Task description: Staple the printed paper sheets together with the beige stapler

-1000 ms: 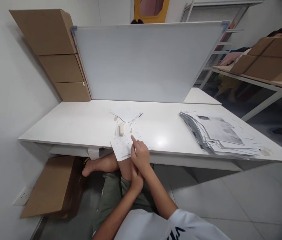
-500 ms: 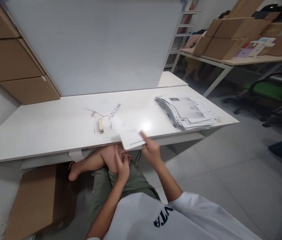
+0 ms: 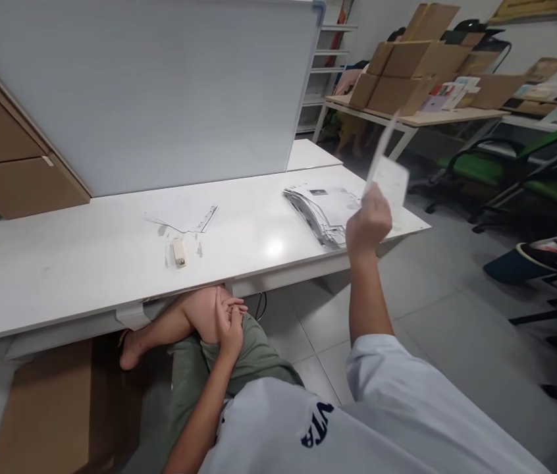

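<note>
My right hand (image 3: 369, 224) is raised in the air, closed on a white sheet of paper (image 3: 388, 176) that stands up above the fingers. It hovers just right of the fanned stack of printed papers (image 3: 322, 205) at the right end of the white table (image 3: 85, 263). My left hand (image 3: 230, 324) rests on my bare knee below the table's front edge, fingers loosely curled with nothing in them. A small beige stapler (image 3: 178, 253) lies on the table among paper scraps, with a loose sheet (image 3: 182, 216) just behind it.
A whiteboard (image 3: 150, 92) leans at the table's back, brown cardboard boxes (image 3: 6, 164) beside it on the left. Another box (image 3: 56, 408) sits under the table. To the right are a table with boxes (image 3: 421, 79) and green chairs (image 3: 505, 171).
My right hand picked the sheet off the table's front edge and swung it up and to the right. My left hand stayed at the knee. The camera turned rightward.
</note>
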Demonstrator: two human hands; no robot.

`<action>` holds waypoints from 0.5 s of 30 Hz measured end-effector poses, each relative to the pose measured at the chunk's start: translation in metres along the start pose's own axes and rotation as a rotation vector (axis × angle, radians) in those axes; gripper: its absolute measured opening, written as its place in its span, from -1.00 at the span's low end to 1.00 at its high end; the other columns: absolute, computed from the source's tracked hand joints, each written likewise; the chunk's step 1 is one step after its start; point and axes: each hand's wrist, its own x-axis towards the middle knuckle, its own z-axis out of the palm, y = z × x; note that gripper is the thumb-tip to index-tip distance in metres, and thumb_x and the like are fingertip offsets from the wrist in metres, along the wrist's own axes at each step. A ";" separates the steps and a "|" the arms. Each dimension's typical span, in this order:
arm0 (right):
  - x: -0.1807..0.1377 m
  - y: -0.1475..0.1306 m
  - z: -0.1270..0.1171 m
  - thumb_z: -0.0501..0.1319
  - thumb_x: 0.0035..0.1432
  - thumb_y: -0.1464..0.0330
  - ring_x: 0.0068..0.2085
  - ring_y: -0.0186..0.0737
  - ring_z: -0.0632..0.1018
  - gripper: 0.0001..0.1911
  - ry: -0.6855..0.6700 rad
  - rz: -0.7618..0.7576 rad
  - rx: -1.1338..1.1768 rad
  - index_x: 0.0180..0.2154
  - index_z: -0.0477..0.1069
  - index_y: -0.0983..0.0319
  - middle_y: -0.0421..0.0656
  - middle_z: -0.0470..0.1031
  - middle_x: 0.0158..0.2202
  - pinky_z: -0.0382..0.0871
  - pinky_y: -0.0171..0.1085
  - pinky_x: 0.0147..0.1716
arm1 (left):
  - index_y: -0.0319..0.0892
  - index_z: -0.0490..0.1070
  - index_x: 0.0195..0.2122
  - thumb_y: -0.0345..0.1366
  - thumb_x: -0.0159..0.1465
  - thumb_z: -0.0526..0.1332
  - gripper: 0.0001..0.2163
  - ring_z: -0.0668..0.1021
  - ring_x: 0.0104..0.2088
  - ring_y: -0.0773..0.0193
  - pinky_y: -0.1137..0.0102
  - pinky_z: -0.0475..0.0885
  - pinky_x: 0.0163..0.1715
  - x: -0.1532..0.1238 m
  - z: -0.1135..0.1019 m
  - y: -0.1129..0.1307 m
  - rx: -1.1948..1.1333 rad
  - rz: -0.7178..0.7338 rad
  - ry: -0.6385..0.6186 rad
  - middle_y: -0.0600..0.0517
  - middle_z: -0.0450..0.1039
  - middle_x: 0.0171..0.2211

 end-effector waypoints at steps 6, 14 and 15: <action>0.052 0.000 0.071 -0.02 0.29 0.43 0.01 0.19 0.53 -0.43 -0.474 0.236 -0.025 0.24 0.16 0.66 0.48 0.47 -0.12 0.30 0.11 -0.05 | -0.02 -0.01 0.34 -0.24 0.33 0.11 -0.43 0.53 -0.37 0.36 0.42 0.47 -0.33 -0.001 0.003 -0.003 -0.020 -0.014 0.027 0.04 0.43 -0.29; 0.016 -0.022 0.124 0.12 0.21 0.18 0.28 0.30 0.22 -0.26 -0.447 -0.038 0.257 0.24 0.16 0.60 0.50 0.11 0.25 0.17 0.25 0.12 | -0.07 0.12 0.27 -0.20 0.33 0.12 -0.52 0.52 -0.38 0.36 0.42 0.44 -0.33 -0.006 0.005 -0.007 -0.020 -0.050 -0.009 0.04 0.42 -0.31; 0.001 -0.037 0.127 0.11 0.22 0.22 0.34 0.25 0.13 -0.30 -0.479 -0.190 0.297 0.25 0.15 0.56 0.42 0.02 0.31 0.12 0.22 0.18 | -0.09 0.15 0.24 -0.21 0.33 0.11 -0.55 0.52 -0.37 0.36 0.41 0.44 -0.33 -0.008 0.005 -0.007 -0.017 -0.055 -0.019 0.04 0.42 -0.31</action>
